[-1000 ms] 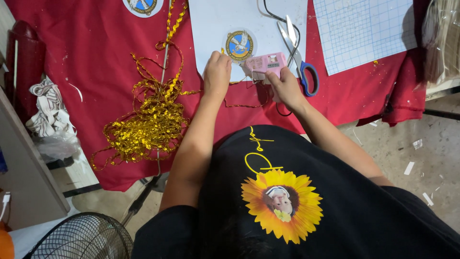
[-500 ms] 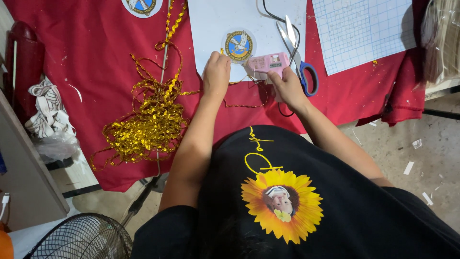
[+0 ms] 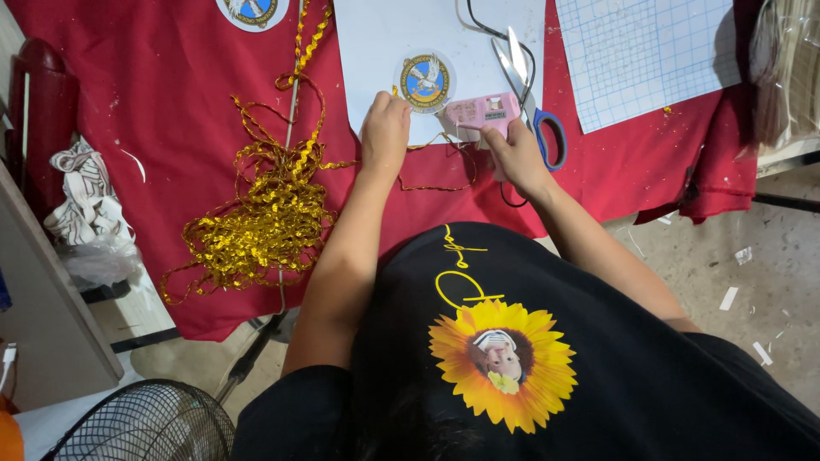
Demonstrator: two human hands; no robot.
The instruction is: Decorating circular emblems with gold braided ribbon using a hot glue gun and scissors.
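Your left hand (image 3: 386,128) presses its fingers together on the near left edge of the round emblem badge with a blue centre and gold rim (image 3: 424,83), which lies on the white sheet of paper (image 3: 384,34) at the far middle of the red-clothed worktop (image 3: 171,111). Your right hand (image 3: 512,154) is clamped round the pink glue gun (image 3: 483,111), its nozzle pointing left toward the badge. A thin strand of gold zigzag trim (image 3: 436,145) runs under your hands to the badge edge; whether any is fixed to the rim yet I cannot tell, so the edging looks barely begun, with most of the rim bare. Counted: two round badges, the second (image 3: 252,10) at the far left edge; one tangled heap of gold trim (image 3: 256,222) on the left; one pair of blue-handled scissors (image 3: 538,111); one blue-gridded sheet (image 3: 641,55) to the right; one glue gun.
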